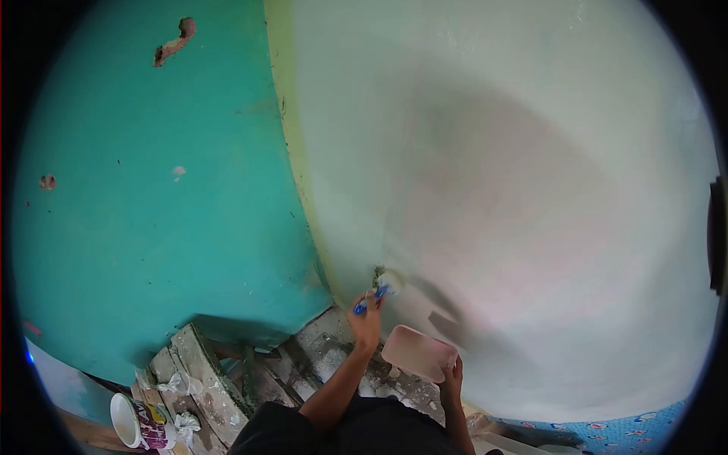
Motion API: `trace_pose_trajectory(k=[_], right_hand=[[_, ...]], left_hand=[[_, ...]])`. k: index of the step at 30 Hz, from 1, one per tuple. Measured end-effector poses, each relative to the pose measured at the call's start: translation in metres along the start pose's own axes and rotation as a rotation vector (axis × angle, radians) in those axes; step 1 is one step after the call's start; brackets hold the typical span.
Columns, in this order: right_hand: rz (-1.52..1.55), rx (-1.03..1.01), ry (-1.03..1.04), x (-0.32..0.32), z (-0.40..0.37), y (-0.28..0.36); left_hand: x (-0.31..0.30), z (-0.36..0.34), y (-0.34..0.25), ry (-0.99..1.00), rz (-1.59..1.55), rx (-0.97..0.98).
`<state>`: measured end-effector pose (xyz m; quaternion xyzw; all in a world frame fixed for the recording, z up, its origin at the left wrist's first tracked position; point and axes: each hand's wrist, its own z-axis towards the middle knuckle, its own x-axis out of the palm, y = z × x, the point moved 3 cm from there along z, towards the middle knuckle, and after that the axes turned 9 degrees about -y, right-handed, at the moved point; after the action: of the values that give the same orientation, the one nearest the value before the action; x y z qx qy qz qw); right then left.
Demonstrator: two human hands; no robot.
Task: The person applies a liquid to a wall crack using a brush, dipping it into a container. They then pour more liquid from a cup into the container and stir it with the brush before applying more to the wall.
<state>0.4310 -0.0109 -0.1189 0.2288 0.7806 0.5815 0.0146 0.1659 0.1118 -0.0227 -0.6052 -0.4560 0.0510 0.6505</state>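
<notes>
1. Okay, head view: left hand (pixel 367 317) is raised to the pale wall (pixel 531 189), fingers curled tight round the blue handle of a brush (pixel 387 285).
2. Brush head is whitish and touches the pale wall low down, just right of the corner where it meets the teal wall (pixel 152 212). Can't tell if it is bristle or a small roller.
3. Right hand (pixel 453 374) grips the right edge of a pink tray (pixel 417 353), thumb on the rim, other fingers hidden beneath.
4. Tray sits tilted, held in the air just below and right of the brush, near the pale wall but apart from it. Contents not readable.
5. Both forearms come up from the bottom edge, over dark clothing (pixel 364 432).
6. Pale wall: greyish patch in the middle, yellow-green strip along the corner.
7. Teal wall: chipped holes (pixel 174 42) near the top, smaller ones further down on the left.
8. Floor at the corner: rough paint-stained planks (pixel 201 379) with white crumpled rags (pixel 178 383) on them.
9. Printed bucket (pixel 140 423) lies on its side at bottom left, beside the planks.
10. Blue patterned cloth (pixel 607 432) at bottom right, under the pale wall.
</notes>
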Motion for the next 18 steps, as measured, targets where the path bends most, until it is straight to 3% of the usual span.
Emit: trace_pose_trajectory(k=[6, 9, 13, 18], right_hand=[[-0.016, -0.043, 0.038, -0.002, 0.000, -0.011], [0.051, -0.050, 0.045, 0.006, -0.010, -0.007], [0.049, -0.054, 0.042, 0.004, -0.011, -0.009], [0.080, -0.035, 0.009, 0.004, -0.008, -0.015]], left_hand=[[0.122, -0.035, -0.170, 0.146, -0.120, 0.238], [0.152, -0.042, -0.230, 0.272, -0.268, 0.199], [0.148, -0.013, -0.207, 0.323, -0.350, 0.226], [0.041, 0.003, -0.064, 0.190, -0.138, 0.026]])
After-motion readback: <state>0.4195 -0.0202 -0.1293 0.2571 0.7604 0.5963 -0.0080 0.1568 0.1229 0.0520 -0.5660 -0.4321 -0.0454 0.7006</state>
